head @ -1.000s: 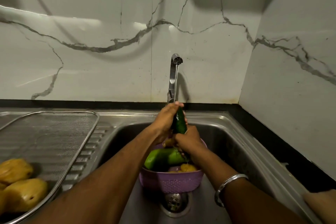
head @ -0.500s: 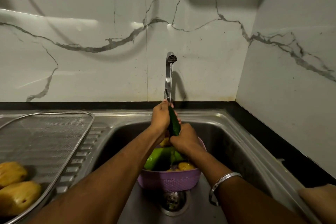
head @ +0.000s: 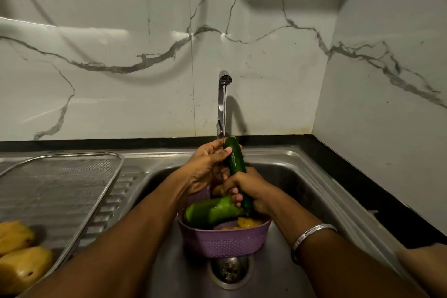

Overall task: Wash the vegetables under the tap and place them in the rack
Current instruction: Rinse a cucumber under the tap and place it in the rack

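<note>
Green cucumber [head: 234, 156] stands upright under the tap [head: 223, 101]: my right hand [head: 249, 189] grips its lower end, my left hand [head: 208, 164] wraps its top, above the purple basket [head: 222, 242] in the steel sink [head: 302, 176].

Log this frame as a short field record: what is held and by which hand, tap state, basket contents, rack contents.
held: dark green cucumber, upright under the stream
left hand: grip on its upper part
right hand: grip on its lower part
tap: running
purple basket: in the sink; holds a light green vegetable and yellow pieces
rack: yellow vegetables at its near end
</note>
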### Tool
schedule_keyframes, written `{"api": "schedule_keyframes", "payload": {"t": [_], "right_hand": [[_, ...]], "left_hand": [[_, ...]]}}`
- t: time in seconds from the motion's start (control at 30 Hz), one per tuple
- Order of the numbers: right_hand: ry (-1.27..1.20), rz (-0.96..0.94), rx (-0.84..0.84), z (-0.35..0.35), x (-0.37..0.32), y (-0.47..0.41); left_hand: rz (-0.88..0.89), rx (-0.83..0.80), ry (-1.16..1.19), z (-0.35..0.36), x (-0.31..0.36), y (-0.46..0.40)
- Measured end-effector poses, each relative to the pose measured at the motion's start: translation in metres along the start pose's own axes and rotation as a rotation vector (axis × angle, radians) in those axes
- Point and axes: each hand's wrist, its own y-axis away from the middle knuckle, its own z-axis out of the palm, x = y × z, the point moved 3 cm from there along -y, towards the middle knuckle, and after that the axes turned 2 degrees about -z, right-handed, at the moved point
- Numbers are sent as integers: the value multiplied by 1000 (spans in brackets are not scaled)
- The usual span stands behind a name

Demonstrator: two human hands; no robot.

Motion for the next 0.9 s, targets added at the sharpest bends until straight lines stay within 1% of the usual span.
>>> {"api": "schedule_keyframes", "payload": {"t": [0.17,0.3,0.47,0.53,0.63,0.7,0.73,0.77,0.87,0.9], "right_hand": [[-7,38,48,6,5,-4],[18,49,91,10,5,-3],[73,62,204,24,4,-6],[103,87,262,29,6,-9],[238,84,366,30,9,-15],[306,51,417,28,7,-18],[355,33,429,28,5,-18],[446,4,439,26,1,-18],[815,-71,453,13,-9,-6],[918,-88,449,10,-12,1]], "left_hand": [[6,171,-91,5,-5,-3],[-1,280,-51,6,-8,-7],[21,506,-50,3,-11,-14],[16,538,-225,-3,-14,-17],[17,494,-705,0,-14,-17],[23,460,-894,6,-11,-18],[57,443,-981,7,-9,-18],[126,421,-1121,9,-5,-17],[341,305,-1683,8,0,-8],[346,265,-1811,6,-1,-5]]}}
